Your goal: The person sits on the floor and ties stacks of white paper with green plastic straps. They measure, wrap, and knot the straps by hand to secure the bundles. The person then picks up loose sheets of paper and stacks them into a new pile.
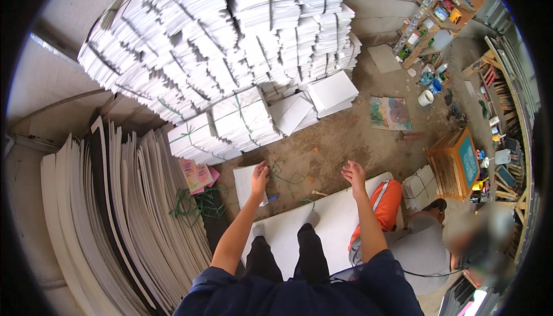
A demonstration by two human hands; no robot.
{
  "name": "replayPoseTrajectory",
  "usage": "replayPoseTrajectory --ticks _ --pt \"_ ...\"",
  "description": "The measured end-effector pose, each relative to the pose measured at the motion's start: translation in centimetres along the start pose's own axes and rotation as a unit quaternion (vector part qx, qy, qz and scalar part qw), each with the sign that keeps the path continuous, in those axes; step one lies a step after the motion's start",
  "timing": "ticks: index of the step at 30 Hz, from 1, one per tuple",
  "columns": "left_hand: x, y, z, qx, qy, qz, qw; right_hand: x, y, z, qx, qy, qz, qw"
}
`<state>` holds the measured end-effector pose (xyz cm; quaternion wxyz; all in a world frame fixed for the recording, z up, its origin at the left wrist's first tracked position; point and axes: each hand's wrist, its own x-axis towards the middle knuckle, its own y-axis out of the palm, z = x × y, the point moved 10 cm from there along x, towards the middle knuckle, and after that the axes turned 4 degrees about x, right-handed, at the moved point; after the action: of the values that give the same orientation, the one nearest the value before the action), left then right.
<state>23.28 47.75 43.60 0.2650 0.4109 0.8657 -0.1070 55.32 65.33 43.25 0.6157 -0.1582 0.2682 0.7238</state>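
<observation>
Both of my arms reach forward with nothing held. My left hand (260, 179) hangs beside a small white stack of sheets (244, 184) on the floor, its fingers loosely bent and apart. My right hand (354, 175) is raised near the far edge of a large white board (340, 206), fingers spread. My feet rest on that board. Between and beyond my hands, loose green twine (288, 179) lies on the brown floor. Ahead stand tied white paper bundles (242, 120), and loose white sheets (333, 92) lie on top of the low row.
A person in orange trousers (387, 203) sits close to my right. Upright boards (138, 189) line the left wall, with tangled green twine (196, 205) beside them. Tall paper stacks (196, 33) rise ahead. Wooden frames (452, 163) and paint pots (425, 98) stand right.
</observation>
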Motion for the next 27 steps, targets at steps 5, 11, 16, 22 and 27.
replayPoseTrajectory --ticks 5,11,16,22,27 --pt "3.5 8.7 -3.0 -0.011 0.014 0.030 0.999 6.0 -4.0 4.3 0.017 -0.035 -0.031 0.999" --pt "12.0 14.6 -4.1 0.012 0.045 0.065 0.997 13.9 -4.0 4.9 -0.001 -0.017 -0.043 0.999" --pt "22.5 18.3 -1.9 0.023 0.044 0.086 0.995 23.4 -1.8 2.7 -0.028 0.005 -0.038 0.999" --pt "37.5 24.7 4.3 0.092 0.026 0.139 0.986 38.4 0.7 -4.1 -0.011 0.011 -0.065 0.998" --pt "46.3 29.4 8.9 0.141 0.019 0.178 0.974 47.6 1.8 -10.8 0.057 0.070 -0.097 0.991"
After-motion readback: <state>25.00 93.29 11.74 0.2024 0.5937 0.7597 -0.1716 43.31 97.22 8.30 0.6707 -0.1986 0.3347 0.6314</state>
